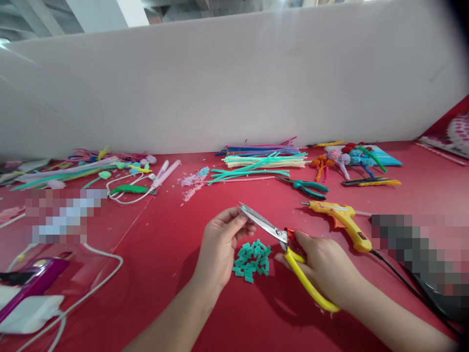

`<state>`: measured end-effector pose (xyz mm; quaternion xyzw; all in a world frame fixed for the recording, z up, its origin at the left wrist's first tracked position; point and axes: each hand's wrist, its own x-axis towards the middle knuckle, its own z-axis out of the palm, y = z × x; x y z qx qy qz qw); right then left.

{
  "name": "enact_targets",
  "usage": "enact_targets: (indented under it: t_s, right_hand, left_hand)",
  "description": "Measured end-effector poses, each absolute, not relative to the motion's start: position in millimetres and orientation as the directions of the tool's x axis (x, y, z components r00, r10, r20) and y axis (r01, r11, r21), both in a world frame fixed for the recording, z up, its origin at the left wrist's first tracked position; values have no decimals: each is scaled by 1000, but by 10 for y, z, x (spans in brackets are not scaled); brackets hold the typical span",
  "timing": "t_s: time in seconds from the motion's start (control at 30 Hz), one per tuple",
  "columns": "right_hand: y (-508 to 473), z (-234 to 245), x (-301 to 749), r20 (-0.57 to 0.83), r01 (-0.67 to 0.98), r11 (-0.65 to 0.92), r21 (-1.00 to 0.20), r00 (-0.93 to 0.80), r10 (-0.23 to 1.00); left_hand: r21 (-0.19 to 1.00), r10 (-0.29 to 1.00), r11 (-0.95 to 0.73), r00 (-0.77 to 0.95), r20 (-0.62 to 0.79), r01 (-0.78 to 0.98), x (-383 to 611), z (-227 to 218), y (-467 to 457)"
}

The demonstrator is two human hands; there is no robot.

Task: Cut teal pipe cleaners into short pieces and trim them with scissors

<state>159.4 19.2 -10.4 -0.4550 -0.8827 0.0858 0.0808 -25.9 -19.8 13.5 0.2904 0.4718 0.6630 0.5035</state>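
Right hand (324, 264): wrapped round silver-bladed scissors (270, 229) with red and yellow handles
Left hand (224, 237): pinching a tiny teal piece (244, 209) between thumb and finger, mostly hidden, right by the blade tips
Scissors: angled up to the left
Loose pile of short flat teal strips (255, 254): just sitting on the red tabletop (154, 274), between both hands
Back of table: long fuzzy teal stems (256, 172), teal-and-black pliers (311, 186) just beside
Off right: yellow plastic glue gun (344, 220) lying flat, nozzle pointing left
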Motion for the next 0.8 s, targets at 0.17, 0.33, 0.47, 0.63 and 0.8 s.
enact_targets:
  t_s: [0.17, 0.33, 0.47, 0.63, 0.8]
  right_hand:
    - [189, -86, 1592, 67, 795, 571, -207, -571, 818]
    - [189, -90, 1599, 53, 794, 565, -224, -569, 821]
    - [198, -128, 1615, 54, 791, 562, -242, -568, 822]
    - [220, -137, 1629, 67, 780, 584, -225, -585, 808]
    - [276, -46, 1612, 45, 836, 471, -282, -479, 877]
  left_hand:
    - [914, 940, -55, -330, -88, -402, -254, 144, -197]
    - [911, 940, -50, -328, -96, -410, -254, 145, -200]
    - [913, 941, -50, -326, -93, -406, -256, 145, -197]
    - [918, 947, -44, -310, -88, -394, -259, 157, -192]
    - [898, 956, 6, -260, -133, -440, -246, 139, -196]
